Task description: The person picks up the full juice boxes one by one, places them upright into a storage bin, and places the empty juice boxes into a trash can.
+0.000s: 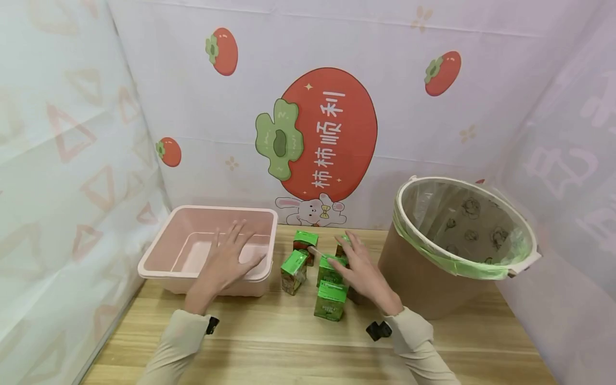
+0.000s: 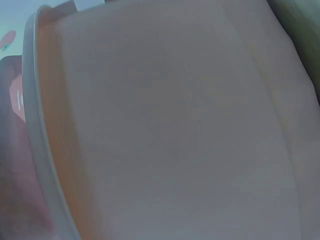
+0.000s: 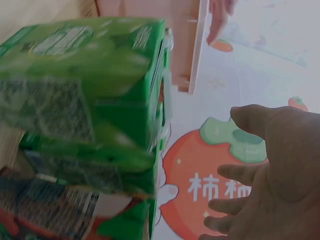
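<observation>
My left hand hovers over the pink plastic basin, fingers spread and nothing held. In the left wrist view a blurred pinkish-grey wall, apparently the basin's, fills most of the picture; the hand is out of that view. My right hand is spread above a cluster of small green drink cartons. One carton stands at the front, another on the left. In the right wrist view a carton looms close beside the open right hand, with a gap between them. Whether its fingertips touch any carton cannot be told from above.
A tall pinkish-brown bin with a green-edged liner stands to the right of the cartons. The basin occupies the left side of the wooden table. Printed cloth walls enclose the back and sides.
</observation>
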`<state>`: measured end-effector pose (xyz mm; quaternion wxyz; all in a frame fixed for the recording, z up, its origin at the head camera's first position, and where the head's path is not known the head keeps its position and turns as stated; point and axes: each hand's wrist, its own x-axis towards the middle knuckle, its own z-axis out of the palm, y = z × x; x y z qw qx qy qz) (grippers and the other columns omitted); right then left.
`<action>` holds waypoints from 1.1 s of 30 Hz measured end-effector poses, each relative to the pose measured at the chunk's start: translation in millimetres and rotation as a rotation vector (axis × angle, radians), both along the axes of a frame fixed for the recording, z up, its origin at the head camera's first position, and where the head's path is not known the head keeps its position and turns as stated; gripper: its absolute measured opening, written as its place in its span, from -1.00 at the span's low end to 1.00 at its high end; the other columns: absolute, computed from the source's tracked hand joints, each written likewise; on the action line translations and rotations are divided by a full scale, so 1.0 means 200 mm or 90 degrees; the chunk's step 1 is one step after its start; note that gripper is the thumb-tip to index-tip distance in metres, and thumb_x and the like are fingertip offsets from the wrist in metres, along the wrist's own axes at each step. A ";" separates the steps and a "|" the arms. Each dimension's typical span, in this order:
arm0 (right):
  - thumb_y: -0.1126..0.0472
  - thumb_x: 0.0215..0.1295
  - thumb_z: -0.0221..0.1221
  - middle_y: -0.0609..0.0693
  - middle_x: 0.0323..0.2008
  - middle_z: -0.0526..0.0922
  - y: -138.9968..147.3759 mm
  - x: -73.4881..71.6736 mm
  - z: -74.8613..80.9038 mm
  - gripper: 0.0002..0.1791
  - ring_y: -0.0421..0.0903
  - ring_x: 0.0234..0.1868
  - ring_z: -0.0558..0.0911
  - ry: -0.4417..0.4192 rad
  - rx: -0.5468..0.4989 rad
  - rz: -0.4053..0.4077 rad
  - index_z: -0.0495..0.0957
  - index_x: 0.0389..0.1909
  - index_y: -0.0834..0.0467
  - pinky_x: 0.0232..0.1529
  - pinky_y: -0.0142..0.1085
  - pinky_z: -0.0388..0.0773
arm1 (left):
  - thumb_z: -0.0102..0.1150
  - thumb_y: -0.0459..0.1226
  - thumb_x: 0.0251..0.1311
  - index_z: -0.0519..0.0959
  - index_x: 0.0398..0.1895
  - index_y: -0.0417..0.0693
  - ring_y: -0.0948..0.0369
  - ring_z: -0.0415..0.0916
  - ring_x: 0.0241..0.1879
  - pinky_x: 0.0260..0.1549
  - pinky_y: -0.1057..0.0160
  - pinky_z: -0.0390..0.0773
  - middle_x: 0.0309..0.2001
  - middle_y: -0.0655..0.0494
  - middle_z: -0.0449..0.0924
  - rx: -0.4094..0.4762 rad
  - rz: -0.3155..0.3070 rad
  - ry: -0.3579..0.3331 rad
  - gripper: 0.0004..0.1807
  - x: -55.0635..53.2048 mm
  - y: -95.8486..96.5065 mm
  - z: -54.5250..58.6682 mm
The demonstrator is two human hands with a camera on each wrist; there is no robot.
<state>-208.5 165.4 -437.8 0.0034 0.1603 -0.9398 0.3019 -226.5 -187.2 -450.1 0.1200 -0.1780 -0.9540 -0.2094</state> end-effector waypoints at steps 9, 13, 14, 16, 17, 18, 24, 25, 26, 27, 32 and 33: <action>0.02 0.54 0.27 0.29 0.63 0.12 -0.12 0.02 0.01 -0.24 0.31 0.63 0.12 0.018 -0.009 0.028 0.26 0.61 0.16 0.44 0.36 0.28 | 0.19 0.17 0.39 0.42 0.52 -0.11 -0.19 -0.01 0.63 0.53 -0.43 -0.22 0.63 -0.21 0.14 0.004 0.001 0.002 -0.21 0.02 -0.11 0.00; 0.06 0.52 0.30 0.29 0.59 0.21 -0.18 0.03 -0.01 -0.26 0.30 0.56 0.27 0.027 -0.019 0.054 0.29 0.58 0.24 0.37 0.30 0.42 | 0.22 0.16 0.35 0.44 0.49 -0.09 -0.23 0.10 0.58 0.49 -0.41 -0.07 0.57 -0.25 0.22 -0.001 0.001 0.033 -0.23 0.04 -0.18 0.00; 0.06 0.51 0.30 0.28 0.58 0.22 -0.20 0.04 -0.01 -0.26 0.30 0.55 0.30 0.024 -0.021 0.059 0.30 0.57 0.24 0.35 0.28 0.45 | 0.24 0.15 0.34 0.45 0.47 -0.09 -0.25 0.15 0.55 0.47 -0.40 -0.01 0.55 -0.27 0.26 -0.004 -0.001 0.049 -0.24 0.04 -0.20 0.00; 0.07 0.51 0.31 0.30 0.57 0.24 -0.23 0.04 -0.02 -0.26 0.30 0.53 0.33 0.021 -0.027 0.068 0.31 0.57 0.25 0.34 0.27 0.46 | 0.30 0.11 0.30 0.48 0.44 -0.09 -0.29 0.20 0.50 0.43 -0.41 0.07 0.50 -0.29 0.30 0.008 -0.005 0.074 -0.26 0.04 -0.25 -0.01; 0.07 0.51 0.31 0.31 0.57 0.24 -0.25 0.04 -0.02 -0.27 0.31 0.52 0.34 0.019 -0.029 0.070 0.31 0.56 0.25 0.33 0.28 0.47 | 0.33 0.10 0.28 0.48 0.42 -0.09 -0.30 0.21 0.48 0.43 -0.43 0.08 0.49 -0.31 0.31 0.016 -0.008 0.083 -0.26 0.05 -0.28 -0.01; 0.06 0.51 0.30 0.32 0.57 0.24 -0.26 0.03 -0.02 -0.26 0.31 0.52 0.34 0.012 -0.028 0.070 0.30 0.57 0.24 0.34 0.28 0.46 | 0.36 0.08 0.26 0.49 0.40 -0.11 -0.32 0.22 0.46 0.42 -0.45 0.08 0.46 -0.33 0.32 0.025 -0.010 0.094 -0.26 0.05 -0.31 -0.01; 0.03 0.48 0.34 0.34 0.56 0.24 -0.35 0.01 0.00 -0.21 0.34 0.53 0.31 -0.015 -0.007 0.064 0.28 0.58 0.24 0.36 0.29 0.44 | 0.44 0.04 0.19 0.49 0.31 -0.15 -0.34 0.25 0.39 0.35 -0.51 0.08 0.36 -0.38 0.37 0.041 -0.017 0.133 -0.28 0.07 -0.48 -0.03; 0.03 0.47 0.34 0.34 0.56 0.24 -0.36 0.01 0.00 -0.21 0.34 0.54 0.31 -0.018 -0.003 0.065 0.28 0.58 0.23 0.37 0.28 0.44 | 0.44 0.04 0.19 0.49 0.32 -0.13 -0.32 0.26 0.38 0.32 -0.51 0.11 0.35 -0.36 0.37 0.032 -0.013 0.137 -0.28 0.08 -0.51 -0.03; 0.04 0.47 0.35 0.35 0.56 0.25 -0.38 0.00 0.00 -0.20 0.34 0.53 0.31 -0.020 0.001 0.066 0.28 0.58 0.24 0.37 0.28 0.44 | 0.43 0.06 0.19 0.49 0.33 -0.12 -0.31 0.27 0.37 0.30 -0.51 0.10 0.35 -0.36 0.38 0.025 -0.005 0.140 -0.27 0.09 -0.55 -0.04; 0.05 0.47 0.35 0.35 0.55 0.26 -0.39 0.00 0.00 -0.21 0.34 0.53 0.31 -0.021 0.004 0.067 0.28 0.58 0.24 0.37 0.28 0.43 | 0.44 0.07 0.19 0.49 0.33 -0.11 -0.29 0.28 0.35 0.28 -0.50 0.12 0.34 -0.35 0.39 0.018 0.001 0.145 -0.26 0.09 -0.58 -0.04; 0.09 0.43 0.39 0.34 0.54 0.27 -0.44 -0.03 -0.03 -0.17 0.31 0.53 0.32 -0.022 0.036 0.079 0.26 0.58 0.27 0.40 0.20 0.44 | 0.43 0.05 0.20 0.50 0.34 -0.10 -0.28 0.29 0.33 0.21 -0.47 0.15 0.32 -0.33 0.41 0.011 0.029 0.132 -0.28 0.12 -0.71 -0.05; 0.08 0.43 0.39 0.33 0.54 0.26 -0.44 -0.03 -0.04 -0.16 0.29 0.54 0.31 -0.025 0.043 0.079 0.25 0.58 0.27 0.41 0.18 0.43 | 0.42 0.05 0.20 0.51 0.33 -0.10 -0.28 0.29 0.33 0.19 -0.44 0.18 0.31 -0.33 0.41 0.009 0.031 0.130 -0.30 0.12 -0.73 -0.05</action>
